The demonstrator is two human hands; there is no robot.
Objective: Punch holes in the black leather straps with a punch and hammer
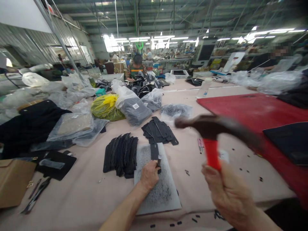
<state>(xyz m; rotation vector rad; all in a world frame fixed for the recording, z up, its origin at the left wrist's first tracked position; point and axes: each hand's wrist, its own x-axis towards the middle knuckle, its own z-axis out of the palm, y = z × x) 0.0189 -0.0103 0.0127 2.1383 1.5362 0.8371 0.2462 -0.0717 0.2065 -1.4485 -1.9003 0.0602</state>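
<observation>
- Lower right: the right hand (228,189) wraps the handle of a hammer (209,130), its head raised, apparently clear of the left hand (149,175).
- Lower centre: the left hand pinches a metal punch (159,159) at a black strip's (154,150) near end, likely steadying it; the board (166,200) beneath probably shields the table (86,195).
- Centre: stacked strips (121,154) hem the board's left edge.
- Upper centre: a yellow bag (107,107) and clear bag (136,110) crowd beyond.
</observation>
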